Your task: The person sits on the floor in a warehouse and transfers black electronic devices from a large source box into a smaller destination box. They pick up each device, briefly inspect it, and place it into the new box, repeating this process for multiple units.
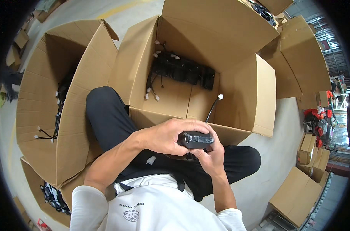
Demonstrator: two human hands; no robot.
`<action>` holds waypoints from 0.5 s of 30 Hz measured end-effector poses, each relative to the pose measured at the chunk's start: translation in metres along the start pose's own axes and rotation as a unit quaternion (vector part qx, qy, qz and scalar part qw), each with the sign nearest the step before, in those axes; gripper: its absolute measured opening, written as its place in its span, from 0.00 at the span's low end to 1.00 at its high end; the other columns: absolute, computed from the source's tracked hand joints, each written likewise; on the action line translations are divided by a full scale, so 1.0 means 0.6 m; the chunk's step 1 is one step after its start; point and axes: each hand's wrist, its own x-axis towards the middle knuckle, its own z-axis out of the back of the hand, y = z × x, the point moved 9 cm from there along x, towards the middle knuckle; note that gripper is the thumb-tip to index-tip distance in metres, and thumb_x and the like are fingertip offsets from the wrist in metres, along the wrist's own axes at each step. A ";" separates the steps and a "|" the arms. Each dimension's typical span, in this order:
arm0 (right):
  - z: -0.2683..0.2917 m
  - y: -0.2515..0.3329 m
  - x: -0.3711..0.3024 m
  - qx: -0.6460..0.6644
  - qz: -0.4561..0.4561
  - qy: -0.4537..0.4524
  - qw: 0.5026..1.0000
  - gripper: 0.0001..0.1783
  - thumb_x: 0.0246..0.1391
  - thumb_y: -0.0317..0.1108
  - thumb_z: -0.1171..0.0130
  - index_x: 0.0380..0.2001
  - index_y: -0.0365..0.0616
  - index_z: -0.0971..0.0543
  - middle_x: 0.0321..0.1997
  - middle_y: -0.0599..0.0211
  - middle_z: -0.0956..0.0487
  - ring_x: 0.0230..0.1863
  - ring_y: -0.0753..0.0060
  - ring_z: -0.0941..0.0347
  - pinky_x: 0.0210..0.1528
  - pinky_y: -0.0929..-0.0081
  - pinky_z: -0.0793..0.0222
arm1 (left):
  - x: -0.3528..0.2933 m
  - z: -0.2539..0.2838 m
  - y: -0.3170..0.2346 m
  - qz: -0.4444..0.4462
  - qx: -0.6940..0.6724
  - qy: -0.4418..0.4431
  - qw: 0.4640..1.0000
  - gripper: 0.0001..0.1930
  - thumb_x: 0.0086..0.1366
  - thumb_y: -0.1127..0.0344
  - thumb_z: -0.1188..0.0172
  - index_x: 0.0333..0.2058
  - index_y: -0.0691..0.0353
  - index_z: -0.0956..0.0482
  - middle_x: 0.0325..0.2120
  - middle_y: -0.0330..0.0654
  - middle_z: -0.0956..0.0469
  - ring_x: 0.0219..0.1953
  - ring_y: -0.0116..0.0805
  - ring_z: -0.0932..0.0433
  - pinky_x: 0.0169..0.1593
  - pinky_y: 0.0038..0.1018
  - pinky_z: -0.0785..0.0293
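Note:
Between both hands, above my lap, is a black box-shaped part (196, 140) with a shiny face turned up toward me. My left hand (163, 136) wraps round its left and far side, thumb on the near edge. My right hand (212, 156) grips its right side, thumb underneath. A black cable with a white connector (220, 97) sticks up beyond the hands, over the near wall of the open cardboard box (171, 104). Inside that box, against its far side, lies a row of similar black parts (179, 69) with cables. Another white connector (150, 160) rests over my lap.
At left stands a second open carton (82, 100) holding black parts with cables. Below it, another carton (32, 184) contains black pieces. Further cartons (298, 196) and red machinery (317, 119) are at right. My crossed legs (109, 111) flank the near wall of the middle box.

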 end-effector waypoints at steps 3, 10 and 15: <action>-0.001 -0.005 0.000 0.017 -0.001 -0.002 1.000 0.48 0.52 0.37 0.23 0.68 0.28 0.38 0.59 0.55 0.24 0.57 0.69 0.24 0.60 0.69 0.26 | -0.002 0.000 0.007 0.007 -0.003 -0.001 1.000 0.34 0.49 0.78 0.32 0.59 0.65 0.25 0.59 0.50 0.24 0.59 0.47 0.23 0.64 0.37 0.29; 0.003 0.009 0.005 -0.010 -0.009 -0.009 1.000 0.43 0.57 0.41 0.27 0.66 0.27 0.35 0.59 0.54 0.24 0.59 0.68 0.25 0.61 0.70 0.28 | -0.007 0.014 0.023 0.104 -0.076 -0.034 0.991 0.36 0.49 0.74 0.32 0.60 0.65 0.26 0.58 0.48 0.23 0.59 0.40 0.23 0.65 0.34 0.30; 0.032 0.057 0.025 -0.098 0.084 -0.013 0.992 0.42 0.62 0.56 0.36 0.63 0.27 0.30 0.62 0.48 0.25 0.64 0.56 0.28 0.69 0.62 0.36 | -0.010 0.044 0.036 0.128 -0.313 -0.167 0.926 0.40 0.48 0.73 0.28 0.63 0.69 0.29 0.58 0.51 0.24 0.61 0.38 0.24 0.67 0.34 0.31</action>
